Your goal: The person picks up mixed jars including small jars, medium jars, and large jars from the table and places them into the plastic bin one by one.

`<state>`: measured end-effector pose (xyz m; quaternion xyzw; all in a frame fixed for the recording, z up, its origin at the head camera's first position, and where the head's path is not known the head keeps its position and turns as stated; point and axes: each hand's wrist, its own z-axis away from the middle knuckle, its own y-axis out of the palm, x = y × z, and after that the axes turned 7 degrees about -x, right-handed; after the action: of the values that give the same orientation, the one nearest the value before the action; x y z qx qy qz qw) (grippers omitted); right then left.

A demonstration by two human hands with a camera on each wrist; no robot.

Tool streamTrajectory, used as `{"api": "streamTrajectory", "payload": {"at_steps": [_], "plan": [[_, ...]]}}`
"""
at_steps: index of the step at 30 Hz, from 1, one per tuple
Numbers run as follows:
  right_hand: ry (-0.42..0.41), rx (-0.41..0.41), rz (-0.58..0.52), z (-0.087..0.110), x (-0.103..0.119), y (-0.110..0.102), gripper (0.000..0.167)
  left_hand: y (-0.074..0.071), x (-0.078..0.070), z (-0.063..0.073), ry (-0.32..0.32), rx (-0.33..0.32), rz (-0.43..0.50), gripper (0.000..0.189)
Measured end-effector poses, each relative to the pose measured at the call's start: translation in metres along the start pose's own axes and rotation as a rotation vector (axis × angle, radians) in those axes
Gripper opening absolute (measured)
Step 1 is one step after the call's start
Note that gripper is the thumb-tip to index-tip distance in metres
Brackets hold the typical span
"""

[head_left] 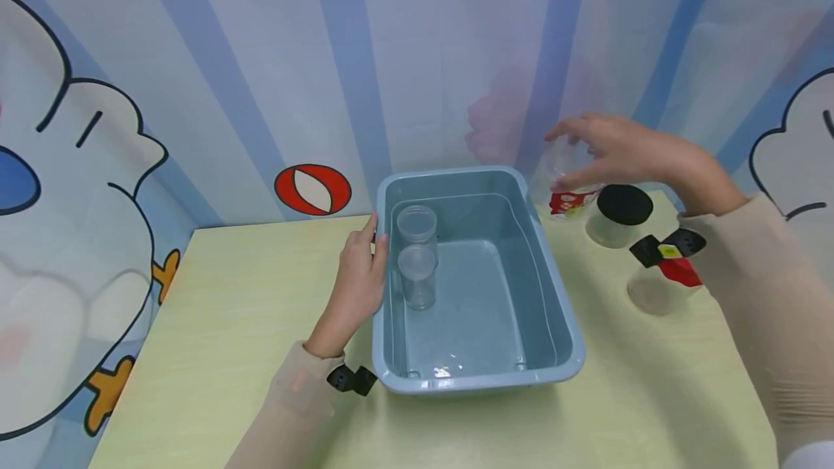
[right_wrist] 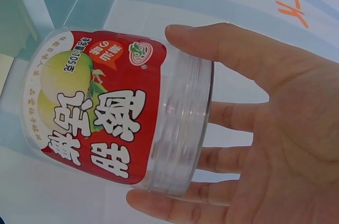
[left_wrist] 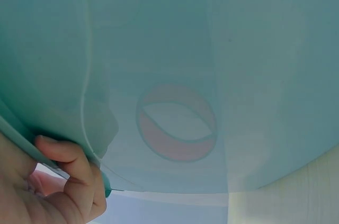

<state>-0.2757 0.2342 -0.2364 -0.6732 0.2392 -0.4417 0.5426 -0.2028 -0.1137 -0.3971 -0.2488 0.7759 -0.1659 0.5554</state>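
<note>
My left hand (head_left: 355, 270) grips the left rim of a light blue plastic basin (head_left: 482, 384). In the left wrist view its fingers (left_wrist: 79, 168) curl over the rim, beside the basin's wall (left_wrist: 159, 33). Beyond the basin's far right corner, my right hand (head_left: 625, 150) holds a clear plastic jar with a red label (right_wrist: 114, 113). The right wrist view has the thumb on one side of the jar's clear end and the other fingers round behind it. Inside the basin, along its left wall, are two clear containers, a far one (head_left: 418, 225) and a nearer one (head_left: 418, 288).
A clear jar with a black lid (head_left: 625, 205) stands right of the basin. Nearer, another clear jar (head_left: 658, 292) with red on it is partly covered by the right sleeve. The pale table (head_left: 274, 295) meets a striped, cartoon-printed backdrop (head_left: 430, 56) behind.
</note>
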Motion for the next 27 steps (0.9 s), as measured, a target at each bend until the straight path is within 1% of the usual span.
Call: {"api": "streamTrajectory", "payload": {"at_steps": [7, 14, 22, 27], "plan": [[0.006, -0.002, -0.012, -0.001, 0.008, -0.001, 0.067, 0.000, 0.000, 0.000, 0.005, 0.002, 0.000, 0.053], [-0.014, 0.001, -0.007, -0.003, 0.013, -0.002, 0.067, 0.000, 0.001, 0.001, 0.001, -0.003, -0.004, 0.052], [-0.017, 0.010, -0.020, -0.009, 0.022, -0.001, 0.069, 0.000, 0.002, 0.000, 0.008, -0.004, -0.003, 0.052], [-0.039, 0.005, -0.023, -0.011, 0.026, -0.001, 0.066, 0.000, 0.002, 0.001, 0.010, -0.005, -0.001, 0.052]]}}
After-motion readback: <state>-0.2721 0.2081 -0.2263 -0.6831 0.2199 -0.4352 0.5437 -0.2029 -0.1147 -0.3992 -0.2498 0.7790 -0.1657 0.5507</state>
